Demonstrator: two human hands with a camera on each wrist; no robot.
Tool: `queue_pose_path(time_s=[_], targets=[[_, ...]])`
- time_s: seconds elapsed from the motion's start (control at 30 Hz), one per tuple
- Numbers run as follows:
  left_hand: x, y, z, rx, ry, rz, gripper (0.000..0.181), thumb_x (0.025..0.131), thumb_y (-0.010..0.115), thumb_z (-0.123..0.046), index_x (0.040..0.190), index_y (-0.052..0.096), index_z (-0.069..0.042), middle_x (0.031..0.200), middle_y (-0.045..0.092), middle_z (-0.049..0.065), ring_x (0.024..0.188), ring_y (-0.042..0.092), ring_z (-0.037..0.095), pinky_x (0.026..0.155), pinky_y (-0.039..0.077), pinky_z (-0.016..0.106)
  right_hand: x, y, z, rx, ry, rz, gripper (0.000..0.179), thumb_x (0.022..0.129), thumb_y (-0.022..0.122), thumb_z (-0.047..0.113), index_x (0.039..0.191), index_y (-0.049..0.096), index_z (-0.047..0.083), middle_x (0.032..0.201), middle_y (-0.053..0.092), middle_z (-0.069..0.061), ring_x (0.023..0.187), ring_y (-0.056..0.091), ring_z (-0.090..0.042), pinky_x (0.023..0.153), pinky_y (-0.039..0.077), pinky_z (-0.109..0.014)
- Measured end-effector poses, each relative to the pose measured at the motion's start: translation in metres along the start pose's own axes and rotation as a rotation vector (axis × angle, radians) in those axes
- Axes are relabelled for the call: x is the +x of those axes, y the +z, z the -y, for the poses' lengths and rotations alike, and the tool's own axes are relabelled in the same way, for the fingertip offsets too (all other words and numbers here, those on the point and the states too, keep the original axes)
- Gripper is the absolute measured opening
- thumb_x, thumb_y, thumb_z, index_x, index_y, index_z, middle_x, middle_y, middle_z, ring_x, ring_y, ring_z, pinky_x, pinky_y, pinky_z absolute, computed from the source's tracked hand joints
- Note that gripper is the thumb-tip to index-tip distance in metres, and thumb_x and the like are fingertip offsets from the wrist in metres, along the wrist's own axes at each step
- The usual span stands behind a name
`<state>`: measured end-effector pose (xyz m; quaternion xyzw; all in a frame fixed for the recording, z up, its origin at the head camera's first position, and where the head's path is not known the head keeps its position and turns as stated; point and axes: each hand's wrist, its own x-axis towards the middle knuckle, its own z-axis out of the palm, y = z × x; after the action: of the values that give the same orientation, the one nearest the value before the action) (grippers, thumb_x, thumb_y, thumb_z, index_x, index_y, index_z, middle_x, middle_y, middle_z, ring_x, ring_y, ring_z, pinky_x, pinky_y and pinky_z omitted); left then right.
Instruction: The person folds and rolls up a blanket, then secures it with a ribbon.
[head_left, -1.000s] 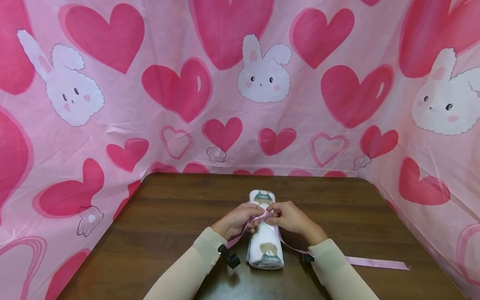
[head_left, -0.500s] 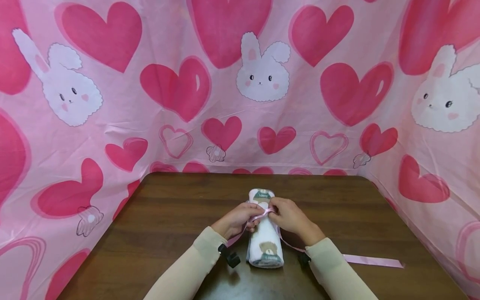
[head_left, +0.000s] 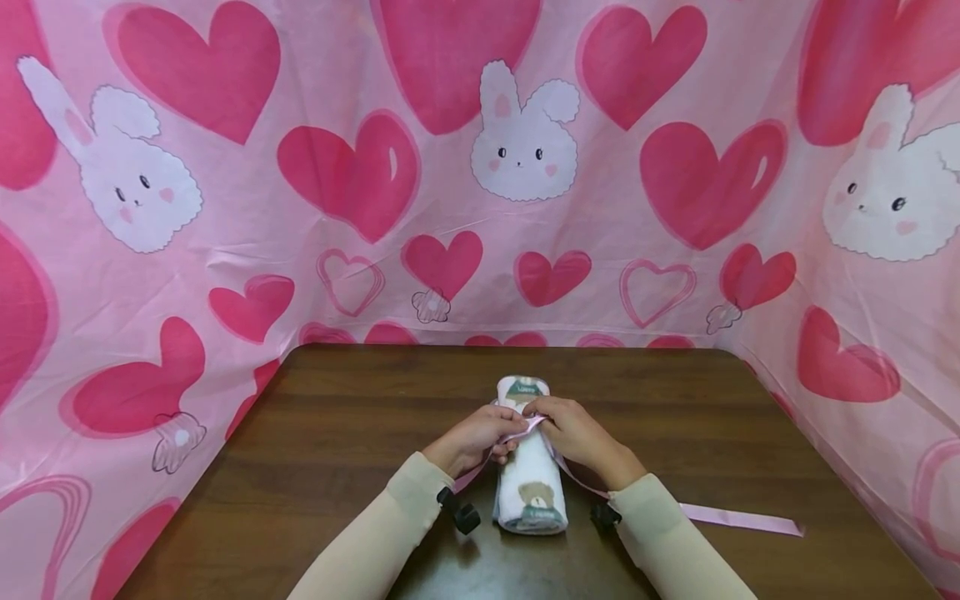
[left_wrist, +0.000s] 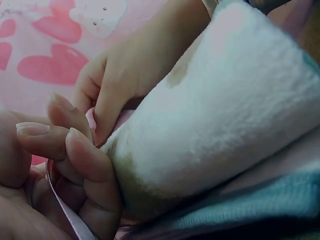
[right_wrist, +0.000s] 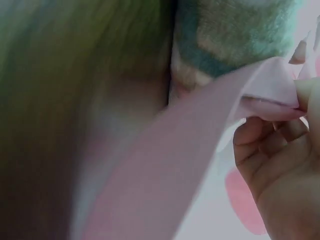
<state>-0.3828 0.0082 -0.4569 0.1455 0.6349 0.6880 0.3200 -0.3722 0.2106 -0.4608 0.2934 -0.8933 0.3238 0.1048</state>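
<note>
A rolled white plush towel (head_left: pixel 528 483) with bear prints and green patches lies lengthwise on the brown table. A pink satin ribbon (head_left: pixel 534 423) runs around the roll and crosses on top of it. My left hand (head_left: pixel 472 437) pinches the ribbon over the left side of the roll, and a thin strand of ribbon (left_wrist: pixel 70 215) passes along its curled fingers in the left wrist view. From the right, my right hand (head_left: pixel 577 433) pinches the ribbon near the crossing. In the right wrist view the folded ribbon (right_wrist: pixel 175 145) leads to the thumb and fingers of my right hand (right_wrist: pixel 275 165).
The ribbon's long tail (head_left: pixel 742 518) stretches over the table (head_left: pixel 337 467) to the right, partly under the right sleeve (head_left: pixel 667 533). A pink curtain (head_left: pixel 465 208) with hearts and rabbits stands behind the table and at both sides. Black wrist cameras hang below both cuffs.
My right hand's fingertips draw slightly away to the right with the ribbon, then come back left toward the left hand. The ribbon's tail slides a little left. My left hand stays in place.
</note>
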Motion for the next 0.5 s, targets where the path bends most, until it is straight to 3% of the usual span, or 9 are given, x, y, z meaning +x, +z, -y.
queue_pose_path(time_s=[0.23, 0.4, 0.5], targets=[[0.000, -0.002, 0.000, 0.021, -0.008, 0.007, 0.009, 0.096, 0.057, -0.009, 0.089, 0.060, -0.005, 0.060, 0.047, 0.001, 0.047, 0.036, 0.008, 0.047, 0.038, 0.023, -0.001, 0.000, -0.011, 0.264, -0.002, -0.028, 0.026, 0.083, 0.060, -0.011, 0.098, 0.070, 0.009, 0.099, 0.064, -0.004, 0.087, 0.057, -0.021, 0.074, 0.047, -0.030], [0.000, -0.004, 0.000, 0.033, -0.010, 0.005, 0.010, 0.095, 0.057, -0.008, 0.087, 0.060, -0.004, 0.059, 0.048, 0.002, 0.046, 0.036, 0.009, 0.046, 0.038, 0.023, -0.003, -0.010, -0.008, 0.377, 0.048, 0.010, 0.018, 0.080, 0.064, -0.015, 0.091, 0.069, -0.001, 0.094, 0.063, -0.012, 0.084, 0.055, -0.021, 0.072, 0.046, -0.027], [0.000, -0.006, 0.001, 0.044, -0.009, 0.000, 0.009, 0.095, 0.058, -0.008, 0.087, 0.061, -0.004, 0.059, 0.049, 0.003, 0.045, 0.037, 0.009, 0.046, 0.038, 0.023, -0.004, -0.015, -0.007, 0.512, 0.084, 0.034, 0.016, 0.081, 0.069, -0.012, 0.095, 0.068, -0.006, 0.096, 0.063, -0.018, 0.085, 0.056, -0.018, 0.073, 0.048, -0.026]])
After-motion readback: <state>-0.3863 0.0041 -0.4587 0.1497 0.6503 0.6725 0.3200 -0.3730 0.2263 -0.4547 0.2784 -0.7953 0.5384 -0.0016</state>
